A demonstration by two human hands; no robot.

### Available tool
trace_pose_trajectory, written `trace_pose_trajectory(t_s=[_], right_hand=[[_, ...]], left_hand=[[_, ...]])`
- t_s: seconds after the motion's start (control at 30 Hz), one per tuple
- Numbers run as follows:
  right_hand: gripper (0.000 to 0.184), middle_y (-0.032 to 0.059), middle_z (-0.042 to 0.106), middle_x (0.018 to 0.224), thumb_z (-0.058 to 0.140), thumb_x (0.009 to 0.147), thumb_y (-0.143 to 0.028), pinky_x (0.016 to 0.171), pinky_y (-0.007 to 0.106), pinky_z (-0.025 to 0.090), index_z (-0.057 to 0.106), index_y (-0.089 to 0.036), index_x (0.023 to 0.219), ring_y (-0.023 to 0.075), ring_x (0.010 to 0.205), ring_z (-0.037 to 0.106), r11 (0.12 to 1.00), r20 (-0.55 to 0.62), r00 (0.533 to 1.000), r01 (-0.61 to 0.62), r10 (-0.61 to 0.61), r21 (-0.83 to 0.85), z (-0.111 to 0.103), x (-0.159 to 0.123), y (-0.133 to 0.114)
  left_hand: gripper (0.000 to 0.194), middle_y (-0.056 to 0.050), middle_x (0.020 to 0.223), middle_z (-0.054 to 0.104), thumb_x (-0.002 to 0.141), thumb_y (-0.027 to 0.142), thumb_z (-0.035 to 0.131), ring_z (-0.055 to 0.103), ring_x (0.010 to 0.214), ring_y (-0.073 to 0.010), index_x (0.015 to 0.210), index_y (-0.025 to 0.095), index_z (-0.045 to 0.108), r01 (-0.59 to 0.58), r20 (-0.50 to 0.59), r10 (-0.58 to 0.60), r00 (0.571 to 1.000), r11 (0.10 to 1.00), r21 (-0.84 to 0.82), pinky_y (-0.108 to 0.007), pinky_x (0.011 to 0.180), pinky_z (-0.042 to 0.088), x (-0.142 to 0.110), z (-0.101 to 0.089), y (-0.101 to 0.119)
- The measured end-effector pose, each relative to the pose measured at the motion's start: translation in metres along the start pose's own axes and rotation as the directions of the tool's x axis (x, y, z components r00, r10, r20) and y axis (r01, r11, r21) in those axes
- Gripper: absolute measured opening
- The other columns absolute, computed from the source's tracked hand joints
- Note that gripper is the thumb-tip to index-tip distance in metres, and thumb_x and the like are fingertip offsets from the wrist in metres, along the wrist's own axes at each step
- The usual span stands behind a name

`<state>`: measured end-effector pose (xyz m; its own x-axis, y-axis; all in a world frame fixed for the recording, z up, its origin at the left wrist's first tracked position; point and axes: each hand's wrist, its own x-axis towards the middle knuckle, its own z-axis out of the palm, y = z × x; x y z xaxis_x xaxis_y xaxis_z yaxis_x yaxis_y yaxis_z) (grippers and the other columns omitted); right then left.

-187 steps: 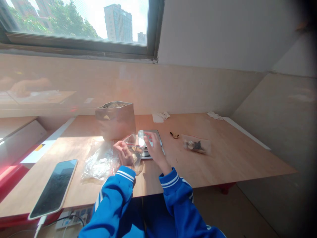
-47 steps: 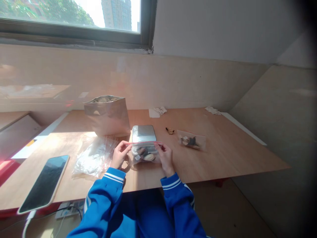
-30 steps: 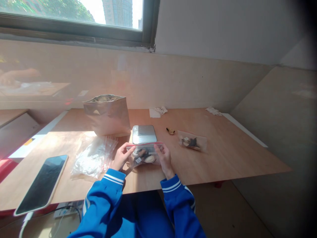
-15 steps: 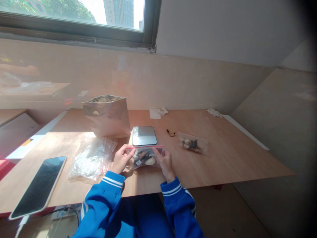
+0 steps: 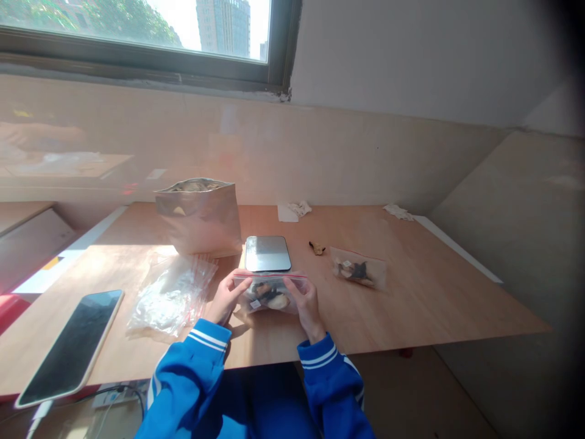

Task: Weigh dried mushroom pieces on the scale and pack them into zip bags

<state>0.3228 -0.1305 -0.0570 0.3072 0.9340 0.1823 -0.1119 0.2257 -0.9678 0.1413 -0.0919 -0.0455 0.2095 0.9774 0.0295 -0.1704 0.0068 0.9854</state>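
Note:
Between my hands is a clear zip bag with a red seal line along its top edge; dark and pale dried slices and a small white packet lie inside. My left hand pinches the bag's upper left corner, thumb on the front. At the upper right corner my right hand grips it the same way. Just beyond the bag sits a flat silver scale. A second filled zip bag lies to the right, and a loose dried piece rests between it and the scale.
A large open foil pouch stands behind a pile of clear empty bags on the left. Nearer the table's left front edge lies a phone with a cable plugged in. Crumpled white paper is at the back by the wall.
The camera view has shifted slightly, so everything sits a little lower and further right. Both hands keep their hold on the zip bag.

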Motion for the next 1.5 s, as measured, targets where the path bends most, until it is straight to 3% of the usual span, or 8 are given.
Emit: trace_pose_trajectory(t_s=[0.23, 0.43, 0.83, 1.07, 1.2, 1.37, 1.5], right_hand=[[0.025, 0.0046, 0.069, 0.087, 0.063, 0.081, -0.041, 0.078, 0.031, 0.052, 0.066, -0.018, 0.09, 0.0192, 0.084, 0.065, 1.0, 0.136, 0.991, 0.014, -0.017, 0.018, 0.001, -0.003, -0.003], [0.027, 0.0052, 0.07, 0.09, 0.063, 0.08, -0.043, 0.077, 0.032, 0.053, 0.067, -0.018, 0.089, 0.0206, 0.085, 0.066, 1.0, 0.122, 0.992, 0.023, -0.021, -0.014, 0.001, -0.003, 0.002], [0.024, 0.0045, 0.071, 0.087, 0.066, 0.079, -0.039, 0.078, 0.033, 0.053, 0.067, -0.018, 0.09, 0.0198, 0.083, 0.066, 1.0, 0.12, 0.993, 0.022, -0.022, -0.002, -0.001, -0.001, 0.009], [0.025, 0.0045, 0.071, 0.087, 0.068, 0.077, -0.039, 0.076, 0.032, 0.053, 0.067, -0.018, 0.09, 0.0196, 0.081, 0.066, 1.0, 0.124, 0.992, 0.005, -0.004, -0.007, 0.001, -0.002, 0.006], [0.022, 0.0032, 0.071, 0.08, 0.07, 0.075, -0.038, 0.073, 0.03, 0.053, 0.068, -0.018, 0.084, 0.0186, 0.076, 0.066, 0.999, 0.1, 0.995, 0.019, -0.016, -0.039, 0.002, -0.001, 0.003], [0.021, 0.002, 0.07, 0.073, 0.071, 0.073, -0.038, 0.069, 0.029, 0.053, 0.068, -0.017, 0.076, 0.0174, 0.071, 0.065, 1.0, 0.057, 0.998, 0.012, -0.012, -0.004, 0.004, 0.0, 0.001], [0.018, 0.0019, 0.069, 0.075, 0.071, 0.073, -0.036, 0.071, 0.029, 0.052, 0.068, -0.018, 0.075, 0.0172, 0.073, 0.065, 1.0, 0.079, 0.996, 0.028, -0.028, 0.007, 0.005, 0.0, 0.003]], left_hand=[[0.025, -0.002, 0.072, 0.064, 0.067, 0.037, 0.076, 0.059, 0.071, -0.0146, 0.076, 0.015, 0.066, 0.016, 0.007, -0.016, 1.0, 0.999, 0.041, -0.026, 0.07, 0.047, -0.003, 0.005, 0.006], [0.024, -0.003, 0.072, 0.062, 0.067, 0.037, 0.076, 0.058, 0.073, -0.016, 0.073, 0.015, 0.067, -0.033, -0.029, 0.036, 0.999, 0.995, 0.093, -0.026, 0.069, 0.047, -0.004, 0.007, 0.014], [0.02, -0.003, 0.078, 0.059, 0.07, 0.034, 0.074, 0.056, 0.075, -0.0144, 0.071, 0.016, 0.067, -0.102, -0.043, 0.112, 0.993, 0.977, 0.188, -0.025, 0.07, 0.045, -0.001, 0.0, 0.005], [0.021, -0.002, 0.075, 0.058, 0.069, 0.034, 0.075, 0.055, 0.073, -0.0141, 0.068, 0.015, 0.067, -0.107, -0.039, 0.115, 0.993, 0.98, 0.168, -0.025, 0.07, 0.045, -0.002, 0.001, 0.009], [0.021, -0.004, 0.078, 0.059, 0.07, 0.035, 0.075, 0.057, 0.078, -0.0154, 0.07, 0.014, 0.069, -0.126, 0.0, 0.128, 0.992, 0.981, 0.149, -0.025, 0.072, 0.046, -0.002, 0.0, 0.007], [0.024, -0.006, 0.088, 0.062, 0.073, 0.035, 0.073, 0.058, 0.088, -0.0183, 0.083, 0.014, 0.071, -0.098, 0.126, 0.087, 0.988, 0.992, 0.083, -0.028, 0.08, 0.047, -0.001, -0.001, 0.004], [0.026, -0.005, 0.085, 0.063, 0.072, 0.034, 0.074, 0.059, 0.083, -0.0168, 0.087, 0.013, 0.068, -0.04, 0.119, 0.029, 0.992, 0.995, 0.09, -0.027, 0.078, 0.047, 0.0, -0.001, 0.001]])
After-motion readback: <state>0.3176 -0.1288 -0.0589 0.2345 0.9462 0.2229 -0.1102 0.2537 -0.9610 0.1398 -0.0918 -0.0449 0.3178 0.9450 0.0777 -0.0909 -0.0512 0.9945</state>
